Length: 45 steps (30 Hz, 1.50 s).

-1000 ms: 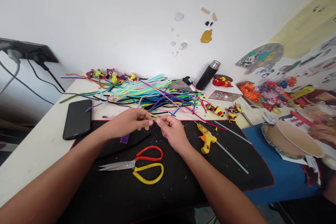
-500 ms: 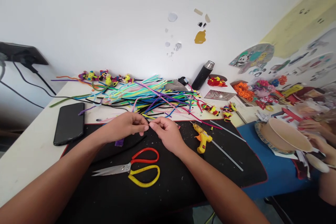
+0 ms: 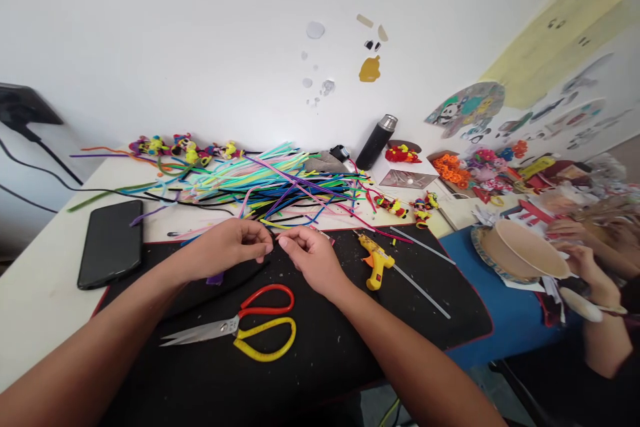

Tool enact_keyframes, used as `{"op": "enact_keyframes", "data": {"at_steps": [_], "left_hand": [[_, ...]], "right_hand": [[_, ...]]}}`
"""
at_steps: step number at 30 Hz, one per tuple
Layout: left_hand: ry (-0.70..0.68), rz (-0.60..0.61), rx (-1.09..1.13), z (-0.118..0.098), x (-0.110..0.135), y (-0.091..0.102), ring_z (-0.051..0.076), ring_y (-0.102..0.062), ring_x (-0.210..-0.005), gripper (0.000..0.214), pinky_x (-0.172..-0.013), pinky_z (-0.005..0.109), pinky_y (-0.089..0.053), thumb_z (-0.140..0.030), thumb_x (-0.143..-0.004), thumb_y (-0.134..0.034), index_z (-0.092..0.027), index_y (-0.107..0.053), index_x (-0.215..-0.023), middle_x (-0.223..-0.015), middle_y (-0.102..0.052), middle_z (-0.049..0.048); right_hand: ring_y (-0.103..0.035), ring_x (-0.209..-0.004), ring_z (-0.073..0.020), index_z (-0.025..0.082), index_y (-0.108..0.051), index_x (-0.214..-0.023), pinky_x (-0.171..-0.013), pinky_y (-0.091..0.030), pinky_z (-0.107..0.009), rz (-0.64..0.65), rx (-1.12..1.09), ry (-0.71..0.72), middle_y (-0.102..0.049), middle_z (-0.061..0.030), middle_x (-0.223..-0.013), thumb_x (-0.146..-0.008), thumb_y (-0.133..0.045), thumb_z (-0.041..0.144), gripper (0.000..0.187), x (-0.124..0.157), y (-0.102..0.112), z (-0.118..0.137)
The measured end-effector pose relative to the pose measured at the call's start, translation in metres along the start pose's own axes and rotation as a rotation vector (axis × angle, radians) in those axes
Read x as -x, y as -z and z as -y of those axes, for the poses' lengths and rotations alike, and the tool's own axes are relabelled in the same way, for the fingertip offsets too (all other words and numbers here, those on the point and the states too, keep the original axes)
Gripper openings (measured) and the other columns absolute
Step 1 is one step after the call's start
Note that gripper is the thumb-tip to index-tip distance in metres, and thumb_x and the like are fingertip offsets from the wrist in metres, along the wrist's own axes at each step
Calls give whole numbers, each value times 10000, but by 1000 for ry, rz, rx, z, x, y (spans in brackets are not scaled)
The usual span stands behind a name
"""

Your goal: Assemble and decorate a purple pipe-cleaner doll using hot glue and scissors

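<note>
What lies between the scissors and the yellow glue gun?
The right hand and its wrist, over the black mat, lie between scissors and glue gun; the head view shows it.

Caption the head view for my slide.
Left hand and right hand pinch together over black mat, scissors near, pipe cleaners behind.

Tiny piece pinched between left hand and right hand too small to identify, purple scrap half hidden under left wrist, co-worker at 3 o'clock blurred, cropped
</note>
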<state>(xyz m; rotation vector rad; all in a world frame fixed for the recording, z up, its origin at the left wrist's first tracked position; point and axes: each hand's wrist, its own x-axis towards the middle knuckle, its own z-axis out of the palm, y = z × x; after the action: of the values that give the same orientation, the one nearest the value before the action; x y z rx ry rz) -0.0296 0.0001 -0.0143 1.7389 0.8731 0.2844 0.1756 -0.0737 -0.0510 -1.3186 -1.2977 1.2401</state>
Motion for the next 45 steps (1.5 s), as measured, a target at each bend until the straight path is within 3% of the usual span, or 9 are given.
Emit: {"op": "enact_keyframes", "data": {"at_steps": [5, 11, 16, 21, 29, 35, 40, 45], "left_hand": [[-27, -6, 25, -4, 6, -6, 194, -649, -727, 303, -693, 283, -499, -535, -869, -689, -235, -699, -828, -753, -734, 3], [-32, 7, 39, -21, 12, -19, 195, -620, -716, 371, -660, 281, -474, -589, -855, -690, -220, -699, -823, -763, -722, 25], [0, 108, -8, -33, -1, -52, 209, -647, -739, 324, -651, 282, -469, -543, -862, -670, -226, -733, -847, -793, -739, 19], [-32, 144, -127, -49, -31, -101, 243, -704, -864, 237, -782, 314, -478, -425, -871, -618, -225, -745, -886, -932, -796, 36], [-60, 195, -50, -61, -77, -154, 220, -660, -783, 240, -707, 295, -434, -436, -839, -621, -208, -687, -806, -829, -745, 22], [-109, 182, -39, -60, -89, -170, 214, -662, -782, 217, -743, 305, -455, -385, -860, -589, -208, -650, -751, -815, -735, 20], [-143, 132, -139, -69, -76, -175, 202, -671, -794, 130, -739, 294, -458, -266, -867, -581, -219, -669, -783, -896, -761, 20], [-247, 119, -173, -79, -62, -181, 224, -712, -969, 126, -881, 316, -492, -140, -854, -592, -235, -657, -802, -1067, -776, 26]], "right_hand": [[-427, -521, -106, 188, -726, -950, -489, -318, -242, -56, 19, -104, -516, 51, -625, -886, -722, 554, 371, 28, 38, 8], [-271, -422, -62, 166, -693, -961, -427, -150, -225, -316, -98, -344, -401, 99, -534, -796, -769, 665, 531, 83, 110, 12], [-276, -389, -47, 164, -664, -1022, -410, -108, -202, -419, -128, -487, -436, 101, -545, -768, -767, 702, 604, 120, 140, -5], [-313, -361, -57, 177, -644, -1070, -378, -122, -189, -373, -139, -572, -493, 90, -555, -783, -733, 734, 633, 131, 146, -22], [-335, -357, -55, 167, -660, -1119, -383, -94, -189, -350, -283, -601, -537, 74, -555, -814, -745, 715, 633, 128, 147, -20], [-286, -366, -42, 188, -606, -951, -388, -87, -185, -311, -386, -579, -522, 78, -537, -806, -763, 720, 573, 117, 144, -24], [-266, -385, -37, 210, -495, -767, -393, -80, -189, -304, -412, -565, -458, 91, -517, -781, -765, 743, 598, 110, 140, -25], [-278, -397, -28, 202, -461, -692, -412, -97, -187, -323, -442, -539, -432, 91, -521, -765, -803, 683, 594, 109, 138, -26]]}}
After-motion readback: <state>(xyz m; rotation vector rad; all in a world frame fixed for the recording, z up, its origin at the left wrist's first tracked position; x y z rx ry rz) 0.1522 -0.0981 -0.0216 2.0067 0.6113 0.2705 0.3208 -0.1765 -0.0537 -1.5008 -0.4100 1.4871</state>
